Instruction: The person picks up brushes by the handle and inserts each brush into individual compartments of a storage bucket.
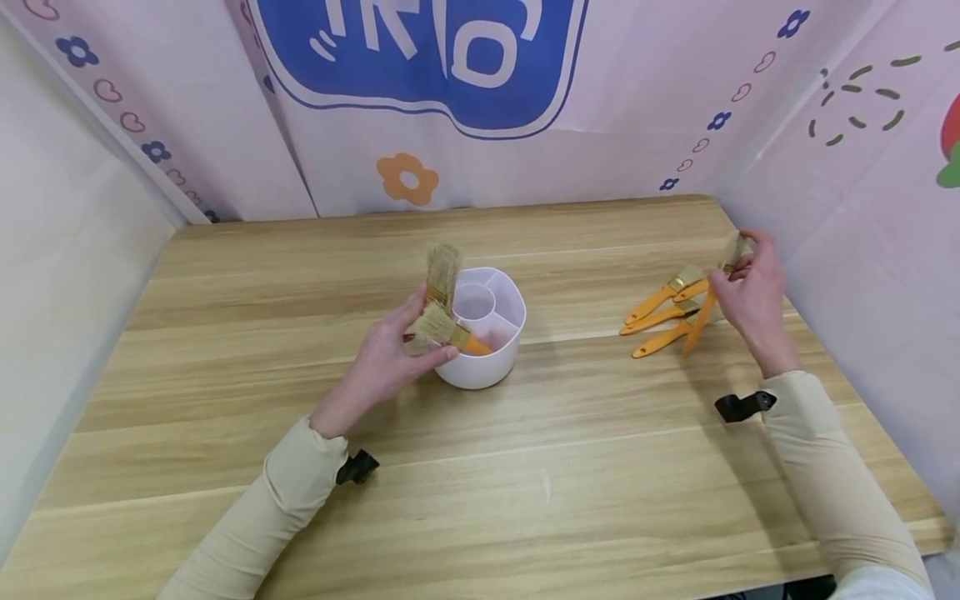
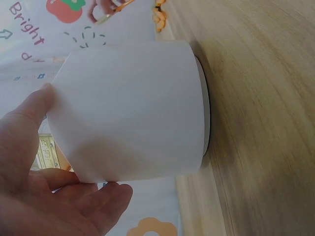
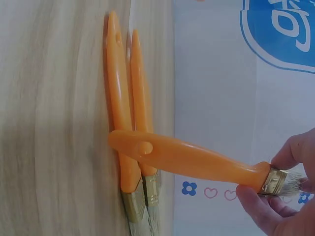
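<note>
A white round container (image 1: 483,368) with divided compartments stands on the table. My left hand (image 1: 384,354) holds its left side, thumb at the near rim and fingers on the outer wall (image 2: 128,108). Two paintbrushes, one upright (image 1: 444,271) and one tilted (image 1: 441,327), stand bristles up in its left part. To the right, my right hand (image 1: 756,296) pinches another paintbrush (image 3: 197,160) at its metal band and bristles, the orange handle pointing down. Below it, several orange-handled paintbrushes (image 1: 654,318) lie in a loose pile, partly overlapping.
The wooden table (image 1: 555,508) meets a printed backdrop (image 1: 600,167) at the back and a printed wall (image 1: 862,250) at the right. Small black wrist cameras sit by both sleeves.
</note>
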